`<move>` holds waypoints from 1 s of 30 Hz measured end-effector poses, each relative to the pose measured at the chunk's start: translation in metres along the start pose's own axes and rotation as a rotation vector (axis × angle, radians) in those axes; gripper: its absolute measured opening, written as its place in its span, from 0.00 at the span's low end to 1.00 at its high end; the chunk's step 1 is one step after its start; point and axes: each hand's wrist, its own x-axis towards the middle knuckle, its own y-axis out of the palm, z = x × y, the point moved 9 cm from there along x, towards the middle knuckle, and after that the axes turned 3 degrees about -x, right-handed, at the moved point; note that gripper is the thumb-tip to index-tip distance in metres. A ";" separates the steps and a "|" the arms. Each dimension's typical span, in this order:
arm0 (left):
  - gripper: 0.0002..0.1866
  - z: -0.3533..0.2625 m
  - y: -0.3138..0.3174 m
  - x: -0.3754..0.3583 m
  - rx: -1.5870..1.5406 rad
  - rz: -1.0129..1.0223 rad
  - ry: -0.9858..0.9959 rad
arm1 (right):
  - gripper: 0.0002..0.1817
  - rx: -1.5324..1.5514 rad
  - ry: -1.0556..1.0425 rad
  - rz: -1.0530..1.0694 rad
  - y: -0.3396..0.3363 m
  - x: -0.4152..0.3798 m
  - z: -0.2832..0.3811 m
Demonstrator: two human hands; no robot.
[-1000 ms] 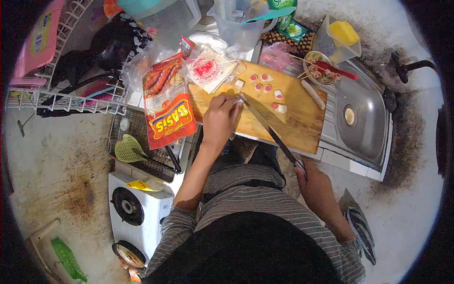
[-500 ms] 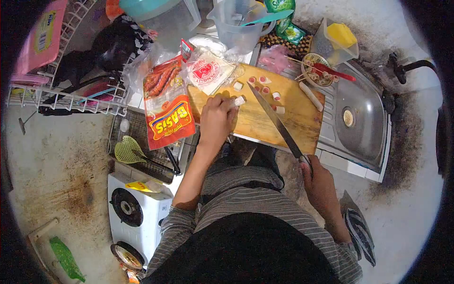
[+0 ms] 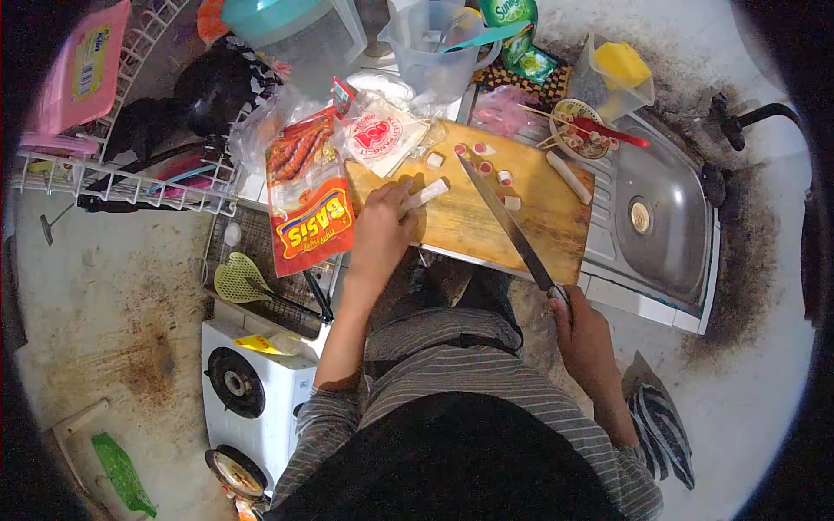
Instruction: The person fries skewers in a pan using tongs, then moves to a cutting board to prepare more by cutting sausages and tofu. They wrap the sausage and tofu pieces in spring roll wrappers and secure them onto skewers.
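On the wooden cutting board (image 3: 452, 230), my left hand (image 3: 382, 221) is closed on the near end of a white-wrapped roll (image 3: 426, 195), whose far end sticks out toward the knife. My right hand (image 3: 584, 334) grips the handle of a long knife (image 3: 512, 230). Its blade slants across the board, tip among several cut pieces (image 3: 484, 168) with red centres and pale wrapping. One cut piece (image 3: 435, 160) lies apart, left of the tip. Another whole roll (image 3: 569, 177) rests at the board's right side. A printed wrapper packet (image 3: 382, 139) overlaps the board's far left corner.
A red sausage bag (image 3: 308, 208) lies left of the board. To the right are a steel sink (image 3: 673, 252) and a bowl with skewers and a red spoon (image 3: 580, 130). Behind stands a clear plastic jug (image 3: 434, 52). A white gas stove (image 3: 261, 391) is at lower left.
My left hand has shifted slightly left and back, and more of the roll now shows beyond its fingers. The knife and my right hand are nearly still.
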 end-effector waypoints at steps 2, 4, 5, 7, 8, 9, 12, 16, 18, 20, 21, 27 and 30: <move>0.22 0.002 0.001 0.000 -0.074 0.027 -0.027 | 0.15 0.038 -0.058 -0.054 -0.004 0.000 0.005; 0.22 0.004 0.003 0.001 -0.078 0.035 -0.035 | 0.15 0.034 -0.064 -0.044 -0.001 0.000 0.003; 0.22 0.006 0.003 0.000 -0.081 0.044 -0.045 | 0.16 0.030 -0.071 -0.032 0.001 0.001 0.002; 0.22 0.005 -0.001 -0.002 -0.104 0.042 -0.059 | 0.16 0.029 -0.072 -0.021 0.005 0.003 0.000; 0.22 0.005 -0.003 -0.002 -0.128 0.043 -0.069 | 0.16 0.030 -0.070 -0.012 0.007 0.003 0.000; 0.22 0.004 -0.005 -0.003 -0.126 0.042 -0.069 | 0.16 0.031 -0.071 -0.012 0.007 0.003 0.001; 0.20 -0.002 -0.011 -0.004 -0.115 0.001 -0.019 | 0.16 0.008 -0.073 0.012 0.011 0.003 0.002; 0.18 -0.011 -0.007 -0.003 -0.025 -0.084 0.035 | 0.16 -0.049 -0.108 0.028 0.018 0.002 0.008; 0.17 -0.013 -0.003 -0.003 -0.016 -0.119 0.051 | 0.17 -0.088 -0.098 0.041 0.020 0.001 0.009; 0.13 -0.015 0.002 -0.003 -0.008 -0.104 0.056 | 0.17 -0.127 -0.129 0.014 0.019 -0.001 0.012; 0.13 -0.015 0.003 -0.002 -0.009 -0.103 0.054 | 0.17 -0.127 -0.129 0.015 0.019 -0.001 0.014; 0.09 -0.019 0.004 -0.001 -0.059 -0.131 0.085 | 0.19 -0.173 -0.043 0.104 0.023 0.001 0.011; 0.08 -0.018 0.007 -0.001 -0.058 -0.123 0.097 | 0.19 -0.178 -0.094 0.074 0.024 0.000 0.014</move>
